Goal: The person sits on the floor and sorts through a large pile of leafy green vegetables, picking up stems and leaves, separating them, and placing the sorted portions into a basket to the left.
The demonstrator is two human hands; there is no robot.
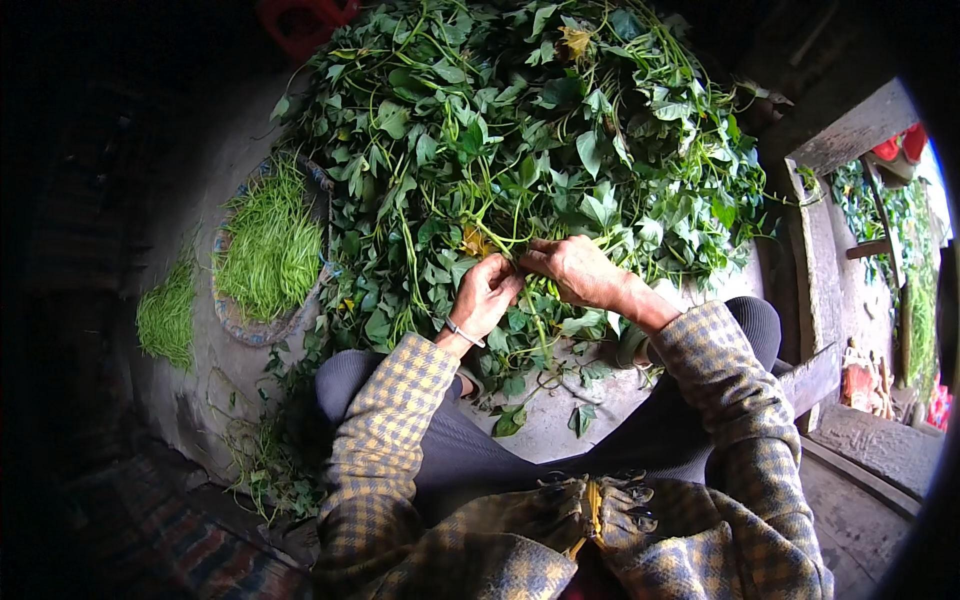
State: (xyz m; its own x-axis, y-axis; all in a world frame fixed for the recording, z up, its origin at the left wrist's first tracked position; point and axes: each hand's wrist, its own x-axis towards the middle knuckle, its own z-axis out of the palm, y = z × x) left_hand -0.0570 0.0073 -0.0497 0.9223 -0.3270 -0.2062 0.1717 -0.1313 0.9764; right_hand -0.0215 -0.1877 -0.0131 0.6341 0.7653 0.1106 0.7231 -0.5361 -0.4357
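Note:
A large heap of leafy green vines point(480, 127) lies on the floor before me, reaching to my feet. At its near edge my left hand point(486, 296), with a bangle on the wrist, pinches a vine stem between thumb and fingers. My right hand point(574, 271) is close beside it, its fingers closed on the same bunch of stems; the exact grip is partly hidden. A yellow leaf point(476, 241) shows just beyond my left fingertips. To the left, a shallow round basket point(281, 330) holds thin green stalks point(270, 244).
Another small pile of green stalks point(166, 315) lies on the floor left of the basket. Loose vines point(281, 476) lie beside my left knee. A red plastic object point(304, 26) stands behind the heap. At right is a wooden door frame point(814, 255).

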